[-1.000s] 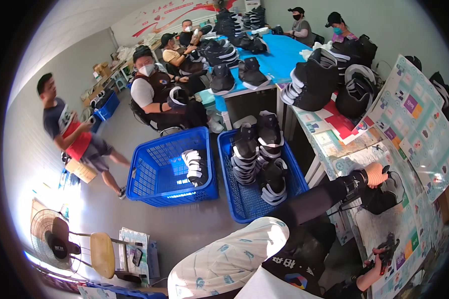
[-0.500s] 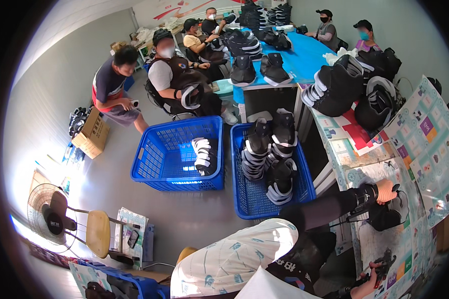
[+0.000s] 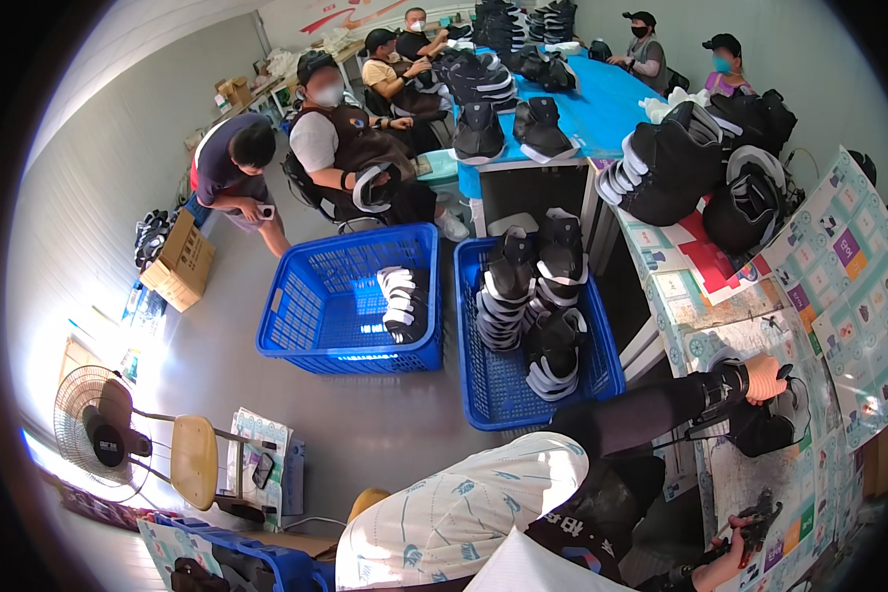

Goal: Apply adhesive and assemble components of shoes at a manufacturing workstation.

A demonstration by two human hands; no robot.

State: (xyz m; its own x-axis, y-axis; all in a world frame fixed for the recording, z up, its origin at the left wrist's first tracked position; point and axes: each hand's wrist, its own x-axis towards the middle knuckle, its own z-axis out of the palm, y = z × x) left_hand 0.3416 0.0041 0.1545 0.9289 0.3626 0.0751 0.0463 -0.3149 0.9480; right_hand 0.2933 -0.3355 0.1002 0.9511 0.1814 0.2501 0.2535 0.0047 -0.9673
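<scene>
At the right, my left hand [image 3: 763,377] is closed around the upper part of a black and grey high-top shoe [image 3: 760,424]. The shoe lies over the paper-covered workbench [image 3: 735,479]. Lower down, near the bottom right, my right hand [image 3: 730,555] is closed round a small dark hand tool [image 3: 763,515] with a branching front end. Its exact kind is hard to make out. The tool is apart from the shoe. My left forearm, in a dark sleeve, crosses above the bench edge.
A blue basket [image 3: 350,363] holds a shoe; another blue basket [image 3: 474,400] holds stacked shoes. More black shoes [image 3: 671,168] crowd the bench's far end. Co-workers sit around a blue table [image 3: 602,109]. A fan [image 3: 99,424] and chair [image 3: 195,464] stand left.
The standing co-worker at the left has bent the head lower over a small object in hand. A seated co-worker at the back has shifted arms. My hands look unmoved.
</scene>
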